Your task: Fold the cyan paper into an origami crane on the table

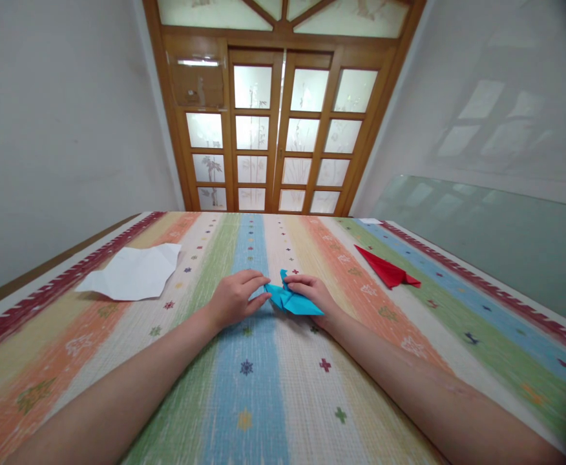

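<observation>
Both my hands are working at the middle of the striped cloth, on the pale blue stripe. My left hand is lying palm down, fingers curled, with the fingertips touching the left tip of the blue folded paper. My right hand is sitting over the right part of the same paper, fingers bent and pinching its upper edge, so it is closed on the paper. Left hand is pressing or nipping the corner; I cannot tell which for certain, but the fingers are closed down against it.

The blue paper is resting flat on the cloth between the two hands, partly creased, one pointed flap sticking out toward me on the right.

Well off to the right, a red folded paper is lying on the orange and green stripes. Off to the left, a creased white sheet is lying near the cloth's edge. Wooden glazed doors are standing beyond the far end.
</observation>
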Demonstrator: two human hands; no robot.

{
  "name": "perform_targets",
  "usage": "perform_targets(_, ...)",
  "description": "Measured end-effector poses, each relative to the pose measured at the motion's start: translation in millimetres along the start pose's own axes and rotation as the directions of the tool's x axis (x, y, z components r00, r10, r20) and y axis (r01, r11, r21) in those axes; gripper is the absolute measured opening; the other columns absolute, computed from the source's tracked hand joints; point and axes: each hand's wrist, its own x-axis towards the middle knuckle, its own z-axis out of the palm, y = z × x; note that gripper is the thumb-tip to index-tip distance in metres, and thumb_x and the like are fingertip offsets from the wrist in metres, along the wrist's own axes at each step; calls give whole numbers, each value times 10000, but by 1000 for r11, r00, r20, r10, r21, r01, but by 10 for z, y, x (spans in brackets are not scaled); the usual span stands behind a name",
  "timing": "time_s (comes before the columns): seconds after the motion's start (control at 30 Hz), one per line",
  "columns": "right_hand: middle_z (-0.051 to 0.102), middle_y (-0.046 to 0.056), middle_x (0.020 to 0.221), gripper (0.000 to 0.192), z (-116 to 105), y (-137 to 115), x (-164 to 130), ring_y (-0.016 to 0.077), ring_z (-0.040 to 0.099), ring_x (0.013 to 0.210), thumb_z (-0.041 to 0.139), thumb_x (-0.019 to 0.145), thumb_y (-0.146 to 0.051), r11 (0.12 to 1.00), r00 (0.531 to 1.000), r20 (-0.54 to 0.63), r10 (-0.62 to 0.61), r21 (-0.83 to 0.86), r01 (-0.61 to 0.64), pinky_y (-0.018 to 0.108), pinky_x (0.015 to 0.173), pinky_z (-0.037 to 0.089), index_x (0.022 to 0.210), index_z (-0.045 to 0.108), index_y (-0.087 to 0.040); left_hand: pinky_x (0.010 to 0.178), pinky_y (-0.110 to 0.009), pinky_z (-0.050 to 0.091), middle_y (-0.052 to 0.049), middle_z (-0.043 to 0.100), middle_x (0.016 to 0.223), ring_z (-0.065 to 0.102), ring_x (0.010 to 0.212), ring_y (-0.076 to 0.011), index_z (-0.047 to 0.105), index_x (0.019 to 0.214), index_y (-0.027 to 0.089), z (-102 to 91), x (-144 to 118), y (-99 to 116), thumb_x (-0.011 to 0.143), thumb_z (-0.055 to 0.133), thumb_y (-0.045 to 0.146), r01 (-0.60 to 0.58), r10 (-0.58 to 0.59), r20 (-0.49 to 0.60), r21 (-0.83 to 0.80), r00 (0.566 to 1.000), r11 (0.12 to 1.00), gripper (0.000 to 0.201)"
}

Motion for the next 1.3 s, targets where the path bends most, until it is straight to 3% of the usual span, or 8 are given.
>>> perform_targets(0.83,750,45,824,241,-65,-11,42,209,668,746,877,571,-305,999,1000,20,18,39,-19,356,744,510,784,797,-224,858,-357,578,-107,725,1067,694,968,-212,683,1136,174,17,-13,-61,958,505,180,-54,53,52,13,997,998,252)
perform_targets(0.93,750,42,809,246,-55,-27,33,205,666,739,874,561,-294,999,1000,21,22,32,-23,346,734,508,782,798,-217,869,-361,569,-104,721,1066,689,972,-214,684,1118,175,2,3,-47,960,507,182,-13,15,54,-31,998,999,237)
perform_targets(1.03,748,38,796,233,-51,-34,24,204,667,741,865,565,-295,999,999,27,24,26,-25,339,727,507,775,797,-220,849,-352,562,-94,719,1038,687,945,-208,691,1079,183,-3,36,-12,956,529,204,108,-97,80,-149,992,983,205)
perform_targets(1.1,749,39,799,234,-49,-37,16,201,667,725,861,569,-300,999,999,31,28,20,-28,342,719,504,778,795,-217,754,-316,565,-76,721,967,687,841,-186,700,1039,190,12,65,25,936,553,220,276,-247,135,-278,960,920,182)
perform_targets(1.13,749,40,800,239,-47,-40,11,198,665,711,860,571,-301,999,999,35,31,16,-32,344,711,501,783,794,-213,686,-291,557,-63,718,913,677,763,-169,702,1025,192,25,79,45,923,565,230,394,-348,186,-368,919,843,175)
perform_targets(1.23,748,46,783,261,-46,-48,2,187,657,663,862,570,-300,999,998,52,46,0,-46,342,678,489,800,795,-199,517,-228,494,-23,693,765,609,561,-122,692,1013,186,83,112,98,884,596,279,666,-555,393,-580,733,469,186)
perform_targets(1.3,746,45,766,268,-48,-47,4,180,651,642,866,568,-300,999,997,57,49,-7,-49,335,661,482,804,795,-194,465,-206,457,-15,682,720,577,499,-106,680,1006,174,123,118,114,865,610,321,715,-582,469,-627,664,311,216)
